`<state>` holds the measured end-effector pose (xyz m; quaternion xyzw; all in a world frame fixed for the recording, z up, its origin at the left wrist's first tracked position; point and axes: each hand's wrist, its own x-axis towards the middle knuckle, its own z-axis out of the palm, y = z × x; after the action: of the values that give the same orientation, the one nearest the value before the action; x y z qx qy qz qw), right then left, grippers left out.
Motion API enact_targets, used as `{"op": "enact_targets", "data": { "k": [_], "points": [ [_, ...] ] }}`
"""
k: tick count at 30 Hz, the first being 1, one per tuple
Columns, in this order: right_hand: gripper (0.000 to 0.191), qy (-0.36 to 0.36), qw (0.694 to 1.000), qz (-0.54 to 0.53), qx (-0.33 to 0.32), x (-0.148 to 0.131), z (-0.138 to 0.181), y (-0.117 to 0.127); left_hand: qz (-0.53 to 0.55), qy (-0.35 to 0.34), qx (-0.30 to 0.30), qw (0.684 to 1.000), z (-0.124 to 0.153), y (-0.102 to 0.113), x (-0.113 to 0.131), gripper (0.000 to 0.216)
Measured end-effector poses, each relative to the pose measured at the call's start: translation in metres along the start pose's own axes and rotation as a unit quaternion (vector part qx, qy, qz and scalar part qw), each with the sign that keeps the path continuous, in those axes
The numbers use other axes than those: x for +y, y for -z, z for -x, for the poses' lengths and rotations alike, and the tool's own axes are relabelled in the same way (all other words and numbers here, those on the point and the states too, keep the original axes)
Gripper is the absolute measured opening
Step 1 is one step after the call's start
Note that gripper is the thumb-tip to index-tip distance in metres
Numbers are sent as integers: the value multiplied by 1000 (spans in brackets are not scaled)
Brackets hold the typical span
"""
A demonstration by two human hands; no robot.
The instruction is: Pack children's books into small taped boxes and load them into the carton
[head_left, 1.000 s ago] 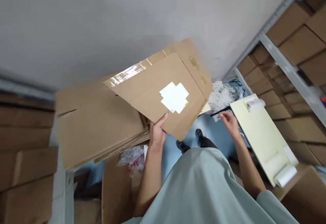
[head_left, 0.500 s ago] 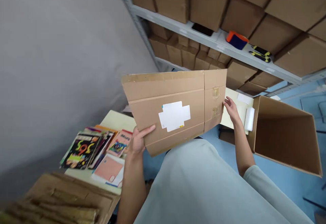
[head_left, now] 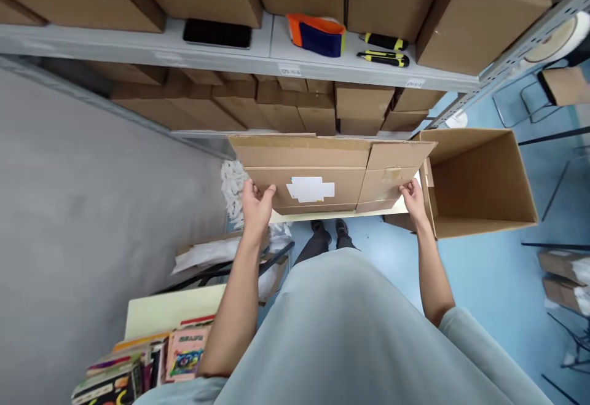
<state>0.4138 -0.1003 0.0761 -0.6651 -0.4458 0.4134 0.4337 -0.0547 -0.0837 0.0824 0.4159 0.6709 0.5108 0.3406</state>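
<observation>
A flattened cardboard box (head_left: 322, 159) spans the space in front of me, with a white cross-shaped label (head_left: 311, 189) on its face and creased flaps along its top. Its left end is gripped by my left hand (head_left: 258, 205), thumb on the near face. My right hand (head_left: 413, 199) pinches the opposite end, close to a strip of clear tape. Under the cardboard shows the edge of a pale table (head_left: 341, 214). Just right of my right hand stands a large open carton (head_left: 479, 177).
Ahead, a metal shelf (head_left: 258, 64) carries many cartons, a black phone (head_left: 217, 33), an orange-and-blue pouch (head_left: 318, 35) and utility knives (head_left: 383, 50). Books (head_left: 138, 362) lie on a pale table at lower left. A grey wall (head_left: 106, 208) borders the left; white crumpled material (head_left: 233, 190) sits near it.
The view has turned left to right toward the shelf. Both hands have carried the flattened box over the pale table by the open carton, and it now looks more level and foreshortened.
</observation>
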Motion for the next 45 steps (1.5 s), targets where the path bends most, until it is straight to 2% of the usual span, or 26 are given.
{"op": "enact_targets", "data": {
  "k": [3, 7, 11, 14, 17, 20, 23, 25, 28, 31, 33, 39, 42, 45],
  "points": [
    [47, -6, 1000, 2, 24, -1, 9, 0, 12, 2, -34, 999, -19, -11, -12, 37],
    [50, -2, 998, 22, 60, -13, 21, -8, 60, 18, -70, 996, -37, -14, -18, 34],
    [48, -6, 998, 37, 40, -32, 27, -34, 100, 22, -136, 985, -42, -20, -16, 35],
    [55, -8, 998, 60, 10, -47, 33, -61, 121, 27, -183, 975, -39, -25, -14, 46],
    [61, -9, 997, 69, 19, -65, 48, -80, 131, 48, -186, 973, -36, -20, -10, 48],
    [63, -43, 995, 77, 55, -83, 71, -85, 123, 55, -168, 977, -38, -7, 2, 43],
    [69, -86, 990, 68, 88, -98, 89, -80, 75, 6, -150, 986, -47, 3, 27, 48],
    [69, -83, 988, 66, 112, -104, 89, -76, 25, -32, -139, 990, -55, 3, 46, 49],
    [65, -46, 984, 109, 136, -112, 73, -71, -70, -70, -121, 988, -67, -5, 70, 41],
    [48, 5, 971, 202, 124, -123, 47, -69, -159, -83, -106, 978, -73, -16, 86, 20],
    [38, 37, 958, 260, 112, -133, 30, -67, -202, -87, -92, 971, -71, -21, 94, 13],
    [33, 77, 947, 311, 26, -154, -10, -49, -269, -80, -35, 959, -34, -20, 108, 11],
    [39, 78, 942, 326, -29, -152, -28, -39, -276, -55, -8, 960, -12, -22, 106, 16],
    [49, 105, 935, 337, -35, -151, -49, -34, -271, -29, 25, 962, 3, -28, 103, 22]
  ]
}}
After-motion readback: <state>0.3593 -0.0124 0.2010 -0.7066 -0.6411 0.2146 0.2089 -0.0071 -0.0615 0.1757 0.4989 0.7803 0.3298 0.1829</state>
